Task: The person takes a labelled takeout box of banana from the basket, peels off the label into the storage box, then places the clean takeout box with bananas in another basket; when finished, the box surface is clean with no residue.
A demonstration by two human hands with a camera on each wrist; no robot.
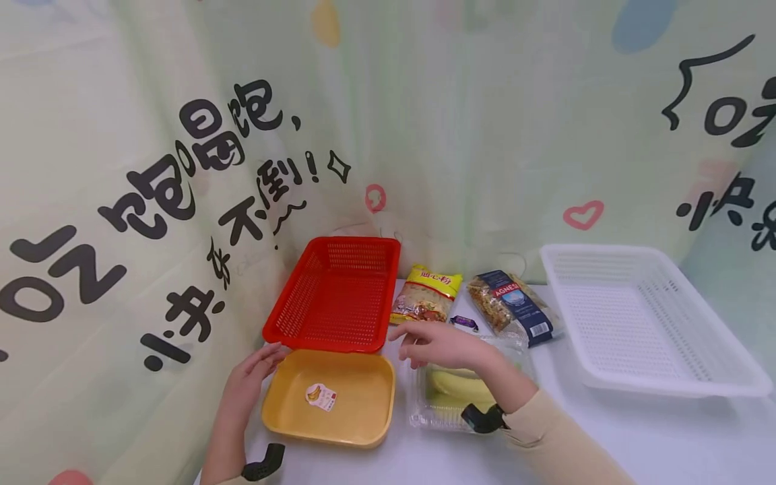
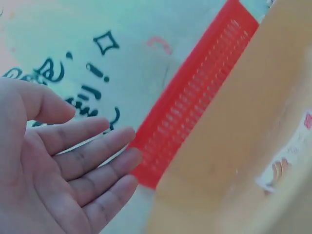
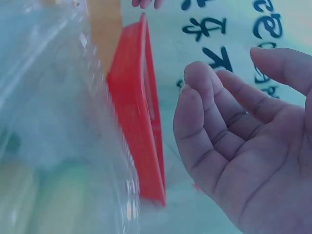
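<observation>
In the head view a yellow plastic basin point(image 1: 358, 431) with a banana sticker point(image 1: 320, 397) on its floor lies between my hands. My left hand point(image 1: 257, 370) is by its upper left corner, fingers loosely extended and palm bare in the left wrist view. My right hand point(image 1: 439, 340) hovers to the right of the basin, above a clear plastic box point(image 1: 424, 414) with bananas point(image 1: 461, 387) inside. Its fingers curve loosely around nothing in the right wrist view. The right forearm hides part of the box.
Behind the basin sits a red perforated basket point(image 1: 339, 296). A yellow pasta bag point(image 1: 427, 296), a small purple packet point(image 1: 464, 323) and a blue-labelled pasta bag point(image 1: 512, 306) lie along the back. A white basket point(image 1: 655, 323) stands at right, and a printed curtain point(image 1: 455, 135) hangs behind.
</observation>
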